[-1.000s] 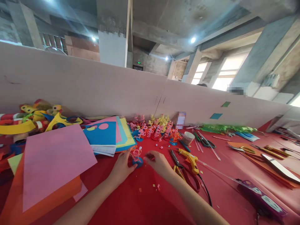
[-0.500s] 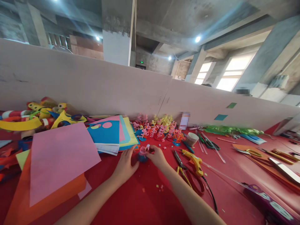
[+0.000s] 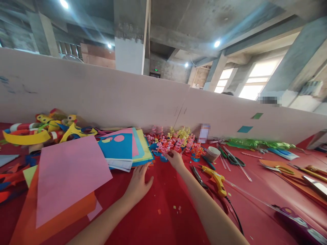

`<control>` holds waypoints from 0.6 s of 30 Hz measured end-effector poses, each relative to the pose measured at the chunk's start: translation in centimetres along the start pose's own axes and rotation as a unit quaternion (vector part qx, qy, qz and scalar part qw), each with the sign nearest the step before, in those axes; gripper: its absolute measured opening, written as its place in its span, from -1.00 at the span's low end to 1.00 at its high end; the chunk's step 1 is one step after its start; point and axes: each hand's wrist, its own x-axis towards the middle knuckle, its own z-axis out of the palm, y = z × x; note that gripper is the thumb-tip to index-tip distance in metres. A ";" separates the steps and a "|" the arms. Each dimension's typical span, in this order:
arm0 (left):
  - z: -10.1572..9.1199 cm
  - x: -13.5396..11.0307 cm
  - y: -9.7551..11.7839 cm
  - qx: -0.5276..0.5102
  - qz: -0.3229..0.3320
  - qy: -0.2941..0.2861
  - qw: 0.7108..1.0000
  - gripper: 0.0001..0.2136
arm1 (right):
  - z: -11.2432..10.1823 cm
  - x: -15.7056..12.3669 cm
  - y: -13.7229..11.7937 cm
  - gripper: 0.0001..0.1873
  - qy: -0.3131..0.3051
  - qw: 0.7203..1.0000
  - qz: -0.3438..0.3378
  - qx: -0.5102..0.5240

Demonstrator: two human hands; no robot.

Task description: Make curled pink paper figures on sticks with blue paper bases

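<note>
My right hand (image 3: pixel 176 160) reaches to the front of a cluster of small paper spirals (image 3: pixel 184 134), pink, yellow and orange. Its thumb and fingers pinch a pink paper spiral (image 3: pixel 163 147) with a blue round base, standing on the red table. The fingertips partly hide where they grip it. My left hand (image 3: pixel 138 186) rests open on the table, fingers apart, holding nothing. Its fingertips are close to the front edge of a stack of coloured paper (image 3: pixel 117 149), with blue, pink and yellow sheets.
A yellow glue gun (image 3: pixel 214 178) and red-handled pliers-like tool (image 3: pixel 199 177) lie right of my right arm. Farther right are a white cup (image 3: pixel 213 153), scissors (image 3: pixel 235 158) and a purple tool (image 3: pixel 296 219). Pink sheet (image 3: pixel 71 177) and paper toys (image 3: pixel 51 127) sit left.
My right hand has carried the pink spiral with its blue base forward to the cluster. My left hand stays near the paper stack, now apart from the spiral.
</note>
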 end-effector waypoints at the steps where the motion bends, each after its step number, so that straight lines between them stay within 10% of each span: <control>1: 0.1 0.0 -0.1 0.003 0.005 0.004 1.000 -0.60 | 0.0 0.1 0.2 -0.74 -0.004 1.000 0.002 0.003; 18: -0.3 -0.2 0.8 0.048 0.043 0.004 0.998 -0.68 | 0.7 1.4 2.1 -0.86 -0.049 0.994 0.034 0.089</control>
